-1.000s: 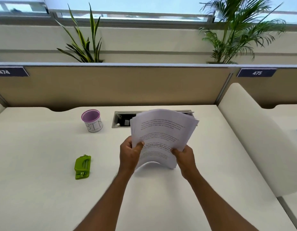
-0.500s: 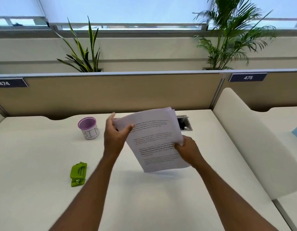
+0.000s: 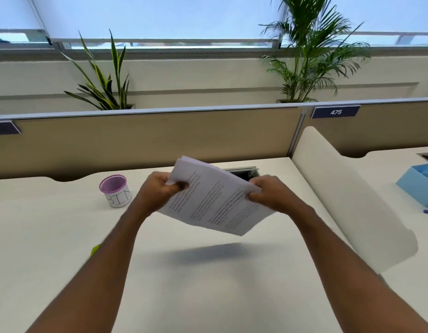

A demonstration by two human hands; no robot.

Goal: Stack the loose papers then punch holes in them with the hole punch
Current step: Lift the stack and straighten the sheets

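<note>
Both hands, left hand (image 3: 160, 192) and right hand (image 3: 272, 194), pinch opposite edges of the papers (image 3: 213, 203), held tilted above the tabletop (image 3: 208, 284) at frame centre. Risk: uneven sheets may slip or fan out. Only a green sliver of the hole punch (image 3: 95, 249) shows, lower left, behind the forearm.

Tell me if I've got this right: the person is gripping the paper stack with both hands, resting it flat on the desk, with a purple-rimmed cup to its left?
Not quite. The head view shows the paper stack held in the air above the desk, casting a shadow below.
</note>
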